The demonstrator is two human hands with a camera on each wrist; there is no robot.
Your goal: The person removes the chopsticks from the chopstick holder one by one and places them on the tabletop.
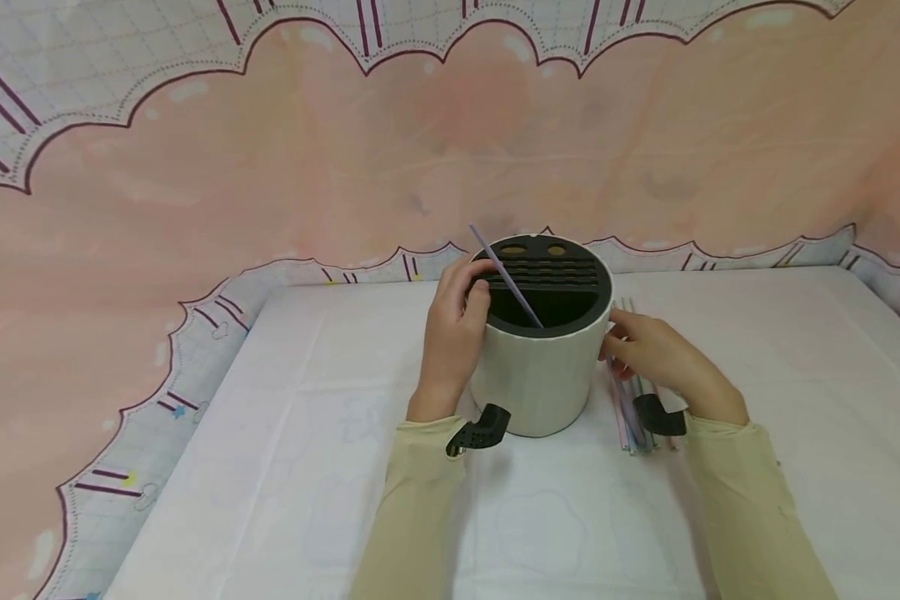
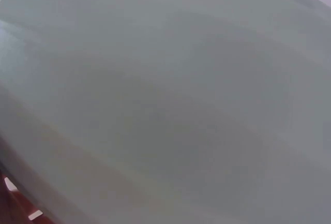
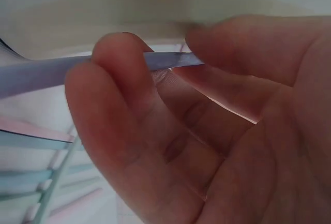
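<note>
A round cream-white holder stands upright on the table, topped by a black insert with two round holes, slots and a wide opening. One thin purple stick leans out of that opening. My left hand grips the holder's left side at the rim; the holder's wall fills the left wrist view. Close beside the holder's right wall, my right hand pinches another thin purple stick between thumb and fingers. Beneath that hand lie several pastel sticks, partly hidden by it.
A white cloth covers the table. Behind it hangs a peach-coloured backdrop with a scalloped border. Pink, blue and green sticks lie loosely spread below the right hand in the right wrist view.
</note>
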